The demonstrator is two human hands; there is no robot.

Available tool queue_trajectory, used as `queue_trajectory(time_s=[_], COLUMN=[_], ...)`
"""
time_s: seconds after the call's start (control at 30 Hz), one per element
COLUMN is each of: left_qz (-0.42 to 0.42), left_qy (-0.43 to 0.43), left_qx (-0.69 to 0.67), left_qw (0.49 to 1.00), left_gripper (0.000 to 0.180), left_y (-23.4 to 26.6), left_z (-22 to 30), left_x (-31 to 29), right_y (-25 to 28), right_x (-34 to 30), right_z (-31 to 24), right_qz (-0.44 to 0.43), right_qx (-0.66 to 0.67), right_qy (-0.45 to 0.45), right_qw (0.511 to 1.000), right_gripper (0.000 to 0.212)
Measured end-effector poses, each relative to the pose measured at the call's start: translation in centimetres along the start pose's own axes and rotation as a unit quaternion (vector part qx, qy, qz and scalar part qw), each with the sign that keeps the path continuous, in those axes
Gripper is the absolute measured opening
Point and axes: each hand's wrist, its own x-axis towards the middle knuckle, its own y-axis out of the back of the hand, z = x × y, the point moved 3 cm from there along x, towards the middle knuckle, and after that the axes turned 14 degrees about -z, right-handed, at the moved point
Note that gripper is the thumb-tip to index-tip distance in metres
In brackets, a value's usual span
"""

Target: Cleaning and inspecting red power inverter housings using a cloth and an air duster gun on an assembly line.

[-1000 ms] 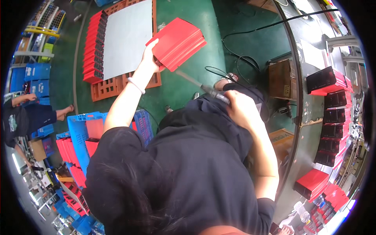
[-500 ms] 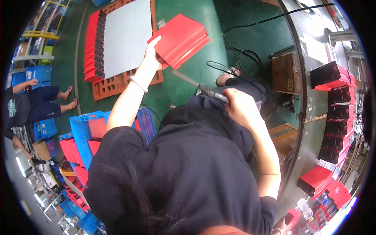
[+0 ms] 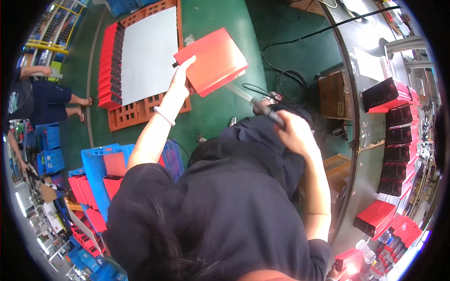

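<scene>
While gripped at its near corner by the left hand (image 3: 180, 79), fingers clamped, red flat case (image 3: 212, 60) held out above the orange pallet (image 3: 140, 112), underside facing the slim nozzle tool (image 3: 262, 107) enclosed in the right hand (image 3: 293, 133).

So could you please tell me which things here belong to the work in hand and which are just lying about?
In hand:
- flat red rectangular plastic case, held up by the left hand
- dark pen-shaped corded tool, gripped by the right hand

Lying about:
- orange plastic pallet with grey sheet
- blue plastic crate
- brown cardboard box
</scene>
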Motion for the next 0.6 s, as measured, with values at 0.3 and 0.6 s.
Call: queue_trajectory(time_s=[0.3,0.6], left_qz=[-0.042,0.042], left_qy=[-0.154,-0.225], left_qx=[0.284,0.667], left_qw=[0.945,0.71], left_gripper=[0.055,0.062], left_y=[-2.5,-4.0], left_z=[0.4,0.9], left_x=[-1.7,-3.3], right_y=[2.3,2.5], right_x=[-0.1,-0.5], right_z=[2.5,2.6], right_qz=[0.151,0.013], right_qx=[0.004,0.093], right_qy=[-0.175,-0.158], right_qw=[0.973,0.983], right_gripper=[0.025,0.025])
